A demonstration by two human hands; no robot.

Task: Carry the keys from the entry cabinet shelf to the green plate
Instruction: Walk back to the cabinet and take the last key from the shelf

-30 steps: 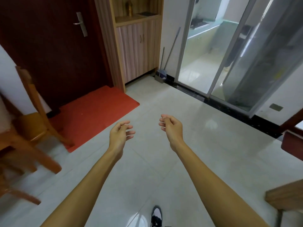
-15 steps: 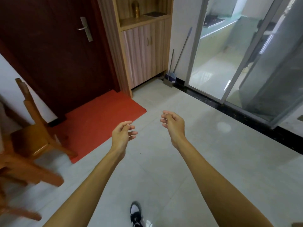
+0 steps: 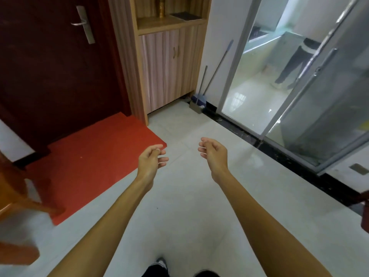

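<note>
- Left grip and right grip were loosely curled and empty, held out over the floor. Same pose as a second earlier.
- Change: the entry cabinet had grown in frame and come nearer over that second, and the chair had slid to the left edge. Read it as the walk-up, with the pick not started.
- Keys couldn't be made out. The shelf carried an upright brass-coloured thing and a dark flat item. The keys may have been among them, but it was too small to tell.
- Upper part of the shelf opening was cut off by the frame edge.
- Green plate was out of view.
- Behind the glass door only a person's legs showed, blurred.
</note>
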